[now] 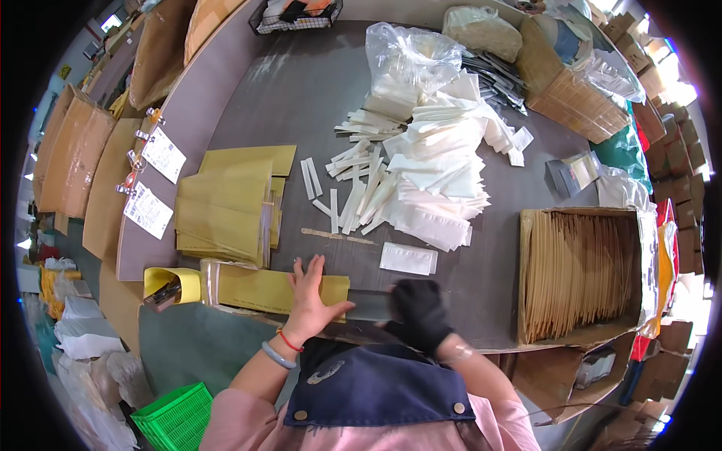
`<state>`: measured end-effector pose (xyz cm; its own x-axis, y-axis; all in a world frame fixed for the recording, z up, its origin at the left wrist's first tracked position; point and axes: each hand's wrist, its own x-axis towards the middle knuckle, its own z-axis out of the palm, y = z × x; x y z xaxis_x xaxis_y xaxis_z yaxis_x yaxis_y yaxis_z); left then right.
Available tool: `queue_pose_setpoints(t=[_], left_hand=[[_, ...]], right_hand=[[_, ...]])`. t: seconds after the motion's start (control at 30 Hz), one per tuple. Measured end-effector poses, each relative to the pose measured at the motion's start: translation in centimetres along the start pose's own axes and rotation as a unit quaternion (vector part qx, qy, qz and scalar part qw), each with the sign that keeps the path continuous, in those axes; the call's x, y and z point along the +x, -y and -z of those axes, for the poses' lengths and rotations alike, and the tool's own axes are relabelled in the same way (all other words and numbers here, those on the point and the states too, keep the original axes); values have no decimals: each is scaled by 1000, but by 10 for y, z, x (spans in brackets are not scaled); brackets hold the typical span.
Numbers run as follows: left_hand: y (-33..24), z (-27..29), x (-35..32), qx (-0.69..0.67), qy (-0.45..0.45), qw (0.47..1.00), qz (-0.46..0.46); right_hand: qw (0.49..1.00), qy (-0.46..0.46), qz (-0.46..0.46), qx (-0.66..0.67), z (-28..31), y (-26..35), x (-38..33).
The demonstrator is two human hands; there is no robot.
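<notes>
My left hand (pixel 308 299), bare with a red cord and a pale bangle at the wrist, lies with fingers spread on a yellow kraft envelope (pixel 252 291) at the table's front edge. In a black glove, my right hand (pixel 418 314) is over the table just right of the envelope, apart from it. Motion smears its fingers, so I cannot make out what they hold, if anything. Beyond it lie a few flat white packets (pixel 407 258). A stack of yellow envelopes (pixel 224 203) rests at the left. White paper packets (pixel 436 165) form a large heap mid-table.
At the right edge stands a carton (pixel 524 278) packed with upright envelopes. A yellow holder (pixel 188 282) with dark tools sits front left. Clipped paper sheets (pixel 163 154) hang on the left partition. A wire basket (pixel 297 26) and another carton (pixel 579 105) stand farther back.
</notes>
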<state>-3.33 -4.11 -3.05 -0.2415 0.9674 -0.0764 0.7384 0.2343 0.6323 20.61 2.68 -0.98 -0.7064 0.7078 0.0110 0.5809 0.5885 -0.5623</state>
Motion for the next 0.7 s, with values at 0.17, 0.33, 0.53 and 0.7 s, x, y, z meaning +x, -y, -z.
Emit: queue_pose_setpoints(t=[0.17, 0.33, 0.53, 0.7], left_hand=[[19, 2, 31, -81, -7, 992, -94], [16, -18, 122, -1, -152, 988, -39], [12, -4, 115, 5, 19, 998, 52], [-36, -14, 88, -24, -12, 987, -155]], right_hand=[[995, -82, 37, 32, -2, 10, 13], [976, -197, -81, -52, 44, -36, -26], [892, -376, -242, -64, 72, -143, -144], [792, -444, -388, -157, 98, -202, -209]])
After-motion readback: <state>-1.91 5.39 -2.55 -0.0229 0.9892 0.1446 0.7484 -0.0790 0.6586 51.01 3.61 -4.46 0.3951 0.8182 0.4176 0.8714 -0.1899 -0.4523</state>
